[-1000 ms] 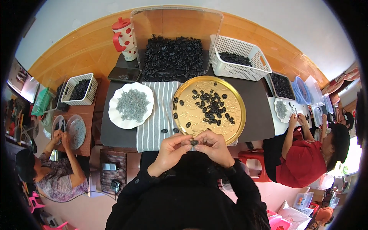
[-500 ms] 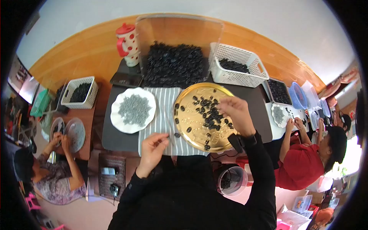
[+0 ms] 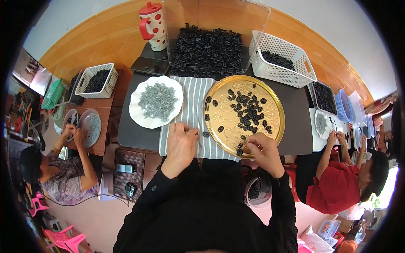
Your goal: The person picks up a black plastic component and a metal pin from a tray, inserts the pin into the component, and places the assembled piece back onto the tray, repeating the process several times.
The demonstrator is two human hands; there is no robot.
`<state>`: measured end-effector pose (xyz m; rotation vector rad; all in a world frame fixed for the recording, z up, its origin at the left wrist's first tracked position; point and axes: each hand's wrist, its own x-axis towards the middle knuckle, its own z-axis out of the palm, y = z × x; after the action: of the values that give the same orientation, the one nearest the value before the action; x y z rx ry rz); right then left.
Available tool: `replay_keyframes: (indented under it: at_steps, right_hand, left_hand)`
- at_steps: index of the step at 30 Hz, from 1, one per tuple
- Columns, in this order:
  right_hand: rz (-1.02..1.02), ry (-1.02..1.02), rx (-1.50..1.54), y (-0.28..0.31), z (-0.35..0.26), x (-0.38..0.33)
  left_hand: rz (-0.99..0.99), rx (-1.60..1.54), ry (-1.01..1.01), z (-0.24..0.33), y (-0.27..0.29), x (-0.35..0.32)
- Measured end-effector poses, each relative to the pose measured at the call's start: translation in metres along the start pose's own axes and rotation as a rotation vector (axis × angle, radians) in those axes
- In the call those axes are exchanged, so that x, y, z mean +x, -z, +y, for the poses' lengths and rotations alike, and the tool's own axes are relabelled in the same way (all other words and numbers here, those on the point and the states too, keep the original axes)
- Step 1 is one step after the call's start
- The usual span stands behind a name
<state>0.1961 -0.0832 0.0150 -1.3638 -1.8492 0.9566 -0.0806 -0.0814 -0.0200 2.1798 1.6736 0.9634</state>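
My left hand (image 3: 181, 147) rests over the grey-and-white striped cloth (image 3: 192, 101), its fingers bent down and closed; whatever they hold is hidden. A single small black oval piece (image 3: 205, 134) lies on the cloth just right of its thumb. Above the near edge of the round gold tray (image 3: 279, 107), my right hand (image 3: 266, 155) has thumb and fingers pinched together beside a few black pieces (image 3: 240, 151). I cannot make out anything between them. More black oval pieces (image 3: 249, 107) lie scattered on the tray. Left of the cloth, a white scalloped plate (image 3: 136, 114) bears a heap of small grey pieces (image 3: 158, 101).
Behind stand a clear-walled bin of black pieces (image 3: 206, 50), a white basket (image 3: 287, 76), a dark flat device (image 3: 150, 65) and a red-dotted tumbler (image 3: 152, 27). People work at both sides: one in patterned clothes (image 3: 69, 181), one in red (image 3: 337, 185).
My right hand has come down from the tray's far right side to its near edge. My left hand has moved forward onto the cloth and turned palm down. The head view has shifted.
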Motion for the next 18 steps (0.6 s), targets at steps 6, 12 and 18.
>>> replay_keyframes:
  at_steps: [6,12,18]
  right_hand:
    - [0.062,0.069,-0.198,-0.008,-0.003,0.001]
    - [0.053,0.2,-0.285,-0.014,-0.008,0.011]
    - [0.014,0.167,-0.635,0.01,0.003,0.029]
  left_hand:
    - [0.001,-0.054,-0.059,0.016,-0.003,0.008]
    - [-0.021,-0.056,-0.104,0.012,-0.014,0.005]
    - [-0.109,-0.091,-0.092,0.012,-0.003,-0.001]
